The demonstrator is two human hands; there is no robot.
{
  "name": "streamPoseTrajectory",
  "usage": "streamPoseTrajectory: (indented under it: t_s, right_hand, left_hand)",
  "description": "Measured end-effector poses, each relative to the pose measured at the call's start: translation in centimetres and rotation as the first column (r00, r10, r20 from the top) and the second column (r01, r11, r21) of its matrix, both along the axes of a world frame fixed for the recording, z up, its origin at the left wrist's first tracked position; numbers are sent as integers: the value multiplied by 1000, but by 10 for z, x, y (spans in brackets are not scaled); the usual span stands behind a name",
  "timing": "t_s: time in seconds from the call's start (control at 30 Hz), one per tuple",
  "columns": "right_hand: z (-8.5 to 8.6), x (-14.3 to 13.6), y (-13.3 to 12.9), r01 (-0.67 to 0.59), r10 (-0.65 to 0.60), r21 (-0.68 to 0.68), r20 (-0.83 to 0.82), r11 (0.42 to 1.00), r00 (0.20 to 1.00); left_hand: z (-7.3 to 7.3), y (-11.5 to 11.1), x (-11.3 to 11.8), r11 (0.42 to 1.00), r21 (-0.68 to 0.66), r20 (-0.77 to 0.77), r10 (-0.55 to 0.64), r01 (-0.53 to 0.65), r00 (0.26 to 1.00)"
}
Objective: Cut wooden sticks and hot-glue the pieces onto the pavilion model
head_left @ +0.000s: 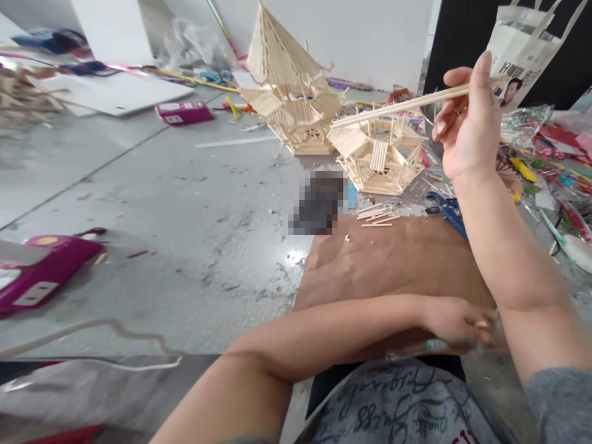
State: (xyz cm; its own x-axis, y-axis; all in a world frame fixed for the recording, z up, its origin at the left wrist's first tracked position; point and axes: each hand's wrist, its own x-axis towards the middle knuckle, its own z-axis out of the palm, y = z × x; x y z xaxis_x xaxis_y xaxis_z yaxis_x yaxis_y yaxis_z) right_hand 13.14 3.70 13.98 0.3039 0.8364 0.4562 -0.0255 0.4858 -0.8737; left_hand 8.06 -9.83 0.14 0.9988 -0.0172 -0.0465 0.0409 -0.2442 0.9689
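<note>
My right hand [472, 117] is raised at the upper right, its fingers round long thin wooden sticks [398, 109] that point left. Beneath the sticks stands a low wooden stick structure [379, 163] with several sides. A taller stick tower [296, 92] with a pointed roof is just behind it to the left. My left hand [462, 322] reaches across to the lower right near the table edge, fingers curled by a crinkled clear wrapping [498, 327]; blur hides what it grips. Short sticks [377, 216] lie on the brown paper's [393, 259] far edge.
Blue pliers [448, 213] lie by my right forearm. Purple power strips [50, 271] are on the left. Colourful scraps and a yellow-handled tool [522, 169] fill the right side, before a paper bag [520, 55]. A blurred-out dark object [319, 203] lies mid-table.
</note>
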Motion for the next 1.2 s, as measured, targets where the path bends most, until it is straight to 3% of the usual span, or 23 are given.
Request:
streamPoseTrajectory:
  t_s: [0.1, 0.2, 0.27, 0.33, 0.4, 0.43, 0.5, 0.53, 0.57, 0.6, 0.67, 0.77, 0.83, 0.9, 0.97, 1.07, 1.13, 1.2]
  right_hand:
    - [-6, -3, 0, -22, 22, 34, -5, 999, 1000]
    - [-21, 7, -3, 11, -11, -6, 4, 1000, 1000]
    - [-32, 19, -6, 45, -44, -32, 32, 998, 999]
    - [-42, 32, -8, 67, -64, -31, 72, 997, 995]
    - [-51, 43, -9, 45, -38, -75, 101, 996, 994]
    - [-55, 47, -8, 23, -10, -115, 109, 993, 994]
    - [-61, 52, -8, -28, 55, -209, 124, 978, 991]
    - [-64, 53, -7, -49, 83, -252, 127, 967, 988]
    - [-67, 54, -7, -69, 109, -285, 128, 956, 986]
    - [-69, 54, -7, -87, 131, -310, 125, 947, 983]
    - [-73, 53, -7, -115, 164, -340, 119, 934, 979]
    - [-77, 53, -8, -135, 189, -368, 115, 920, 975]
    - [-78, 53, -8, -139, 200, -378, 128, 915, 971]
    - [-76, 56, -8, -127, 192, -362, 147, 923, 970]
    - [-71, 63, -7, -75, 129, -319, 152, 945, 980]
    - [-63, 79, -3, 97, -82, -201, 81, 975, 993]
    - [-63, 94, 1, 214, -214, -122, 13, 969, 977]
    - [-68, 109, 9, 309, -312, -84, -24, 947, 950]
  left_hand:
    - [4, 0, 9, 956, -124, -61, -275, 266, 959]
    - [26, 22, -10, 963, -97, -150, -263, 250, 953]
    - [50, 43, -33, 988, 19, -202, -144, 151, 969]
    - [74, 64, -57, 981, 184, -155, 91, -61, 984]
    - [91, 83, -76, 912, 274, -43, 329, -306, 943]
    - [93, 91, -81, 845, 308, 14, 455, -437, 890]
    - [88, 104, -85, 635, 320, 120, 709, -703, 695]
    - [81, 109, -84, 519, 295, 158, 802, -802, 576]
    - [72, 113, -82, 447, 262, 165, 853, -855, 496]
    - [62, 116, -79, 459, 215, 125, 863, -862, 490]
    - [46, 117, -74, 569, 41, -26, 822, -821, 568]
    - [33, 114, -70, 640, -225, -168, 718, -735, 676]
    - [32, 113, -68, 667, -289, -224, 650, -687, 726]
    - [30, 114, -68, 664, -244, -227, 669, -707, 707]
    - [26, 118, -67, 595, -150, -153, 775, -790, 613]
    - [17, 127, -67, 412, -58, 18, 911, -909, 412]
    - [11, 131, -67, 274, -47, 99, 958, -961, 269]
    - [8, 132, -68, 182, -65, 151, 974, -981, 171]
